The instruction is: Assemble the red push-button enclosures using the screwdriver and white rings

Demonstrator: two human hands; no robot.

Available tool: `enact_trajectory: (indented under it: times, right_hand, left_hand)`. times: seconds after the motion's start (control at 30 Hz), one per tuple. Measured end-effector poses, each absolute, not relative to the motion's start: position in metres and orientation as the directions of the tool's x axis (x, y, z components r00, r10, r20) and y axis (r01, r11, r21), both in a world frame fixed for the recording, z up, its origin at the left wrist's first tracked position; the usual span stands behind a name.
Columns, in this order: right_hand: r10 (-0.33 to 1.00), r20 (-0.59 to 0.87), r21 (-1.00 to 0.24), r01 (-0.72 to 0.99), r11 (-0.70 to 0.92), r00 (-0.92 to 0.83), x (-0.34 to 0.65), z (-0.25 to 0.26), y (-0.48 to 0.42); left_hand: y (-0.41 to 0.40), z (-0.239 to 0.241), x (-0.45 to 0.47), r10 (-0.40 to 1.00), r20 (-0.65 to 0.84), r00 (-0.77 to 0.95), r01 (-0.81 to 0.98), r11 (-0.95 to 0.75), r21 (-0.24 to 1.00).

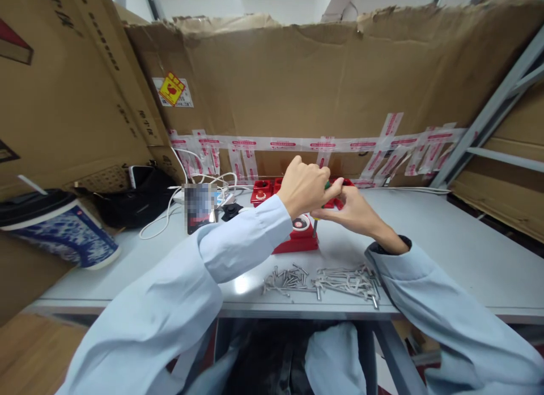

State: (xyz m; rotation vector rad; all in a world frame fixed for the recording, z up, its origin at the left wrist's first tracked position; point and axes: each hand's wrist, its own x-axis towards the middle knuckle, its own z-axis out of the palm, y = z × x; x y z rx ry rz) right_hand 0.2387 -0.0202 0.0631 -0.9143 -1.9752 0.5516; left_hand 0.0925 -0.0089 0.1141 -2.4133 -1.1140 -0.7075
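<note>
My left hand (pixel 305 185) is closed in a fist over the top of a green-handled screwdriver (pixel 326 186), whose metal shaft (pixel 315 227) points down at a red box-shaped part (pixel 297 239) with a round white face. My right hand (pixel 351 209) reaches in from the right with its fingers pinched round the same screwdriver just below the handle. The red part sits on the grey table (pixel 446 242) under both hands. More red parts (pixel 261 192) stand behind it, partly hidden by my hands.
Two heaps of screws (pixel 287 279) and longer metal pins (pixel 348 280) lie near the table's front edge. At left are a blue patterned cup (pixel 63 233), a black bag (pixel 136 205), white cables (pixel 170 213) and a small standing card (pixel 199 207). Taped cardboard walls (pixel 297 89) enclose the back.
</note>
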Motion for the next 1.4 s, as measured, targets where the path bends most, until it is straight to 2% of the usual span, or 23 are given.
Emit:
enact_trajectory:
  times: [0.07,0.17,0.23,0.33,0.4,0.5,0.57,0.63,0.77,0.83,0.9,1.03,1.13,1.27,1.33,1.4]
  right_hand:
    - [0.78,0.544,-0.67,0.4,0.625,-0.309,0.237,0.063,-0.017]
    - [0.785,0.504,-0.73,0.307,0.61,-0.361,0.24,0.063,-0.01]
    - [0.782,0.431,-0.8,0.211,0.562,-0.45,0.243,0.064,-0.007]
    - [0.774,0.329,-0.847,0.193,0.495,-0.541,0.245,0.068,-0.009]
    - [0.794,0.372,-0.8,0.267,0.537,-0.482,0.243,0.069,-0.015]
    - [0.777,0.545,-0.667,0.398,0.63,-0.315,0.239,0.069,-0.023]
    - [0.753,0.585,-0.622,0.431,0.654,-0.301,0.237,0.068,-0.026]
    - [0.76,0.568,-0.63,0.429,0.648,-0.314,0.238,0.068,-0.026]
    - [0.793,0.533,-0.718,0.339,0.608,-0.293,0.241,0.063,-0.019]
    - [0.797,0.529,-0.742,0.296,0.601,-0.293,0.241,0.059,-0.017]
    - [0.79,0.552,-0.726,0.312,0.613,-0.268,0.238,0.054,-0.017]
    - [0.747,0.622,-0.667,0.342,0.662,-0.233,0.233,0.052,-0.021]
    - [0.746,0.604,-0.688,0.289,0.665,-0.28,0.232,0.054,-0.022]
    - [0.759,0.557,-0.742,0.21,0.637,-0.337,0.232,0.054,-0.022]
    - [0.762,0.573,-0.738,0.214,0.64,-0.302,0.231,0.053,-0.023]
    - [0.754,0.608,-0.723,0.22,0.655,-0.249,0.23,0.053,-0.025]
  left_hand:
    - [-0.01,0.116,0.088,0.578,0.551,0.602,0.715,-0.697,-0.051]
    - [-0.008,0.122,0.074,0.446,0.484,0.753,0.423,-0.891,0.162]
    - [-0.004,0.127,0.064,0.351,0.469,0.81,0.238,-0.929,0.284]
    - [0.004,0.131,0.055,0.332,0.44,0.835,0.146,-0.903,0.404]
    - [0.007,0.13,0.054,0.379,0.463,0.801,0.176,-0.889,0.423]
    - [0.01,0.123,0.06,0.495,0.552,0.671,0.295,-0.861,0.414]
    - [0.01,0.117,0.063,0.525,0.607,0.597,0.336,-0.851,0.405]
    - [0.01,0.113,0.064,0.493,0.627,0.603,0.278,-0.867,0.414]
    - [0.01,0.111,0.059,0.374,0.551,0.747,0.021,-0.84,0.542]
    - [0.011,0.111,0.057,0.343,0.543,0.766,-0.028,-0.827,0.561]
    - [0.012,0.11,0.057,0.371,0.58,0.726,0.017,-0.852,0.523]
    - [0.01,0.105,0.061,0.488,0.66,0.572,0.218,-0.866,0.451]
    - [0.01,0.101,0.06,0.461,0.646,0.608,0.145,-0.865,0.481]
    - [0.011,0.101,0.055,0.4,0.581,0.708,-0.073,-0.778,0.624]
    - [0.011,0.101,0.055,0.444,0.582,0.682,-0.042,-0.77,0.637]
    - [0.009,0.102,0.058,0.515,0.632,0.579,0.084,-0.808,0.583]
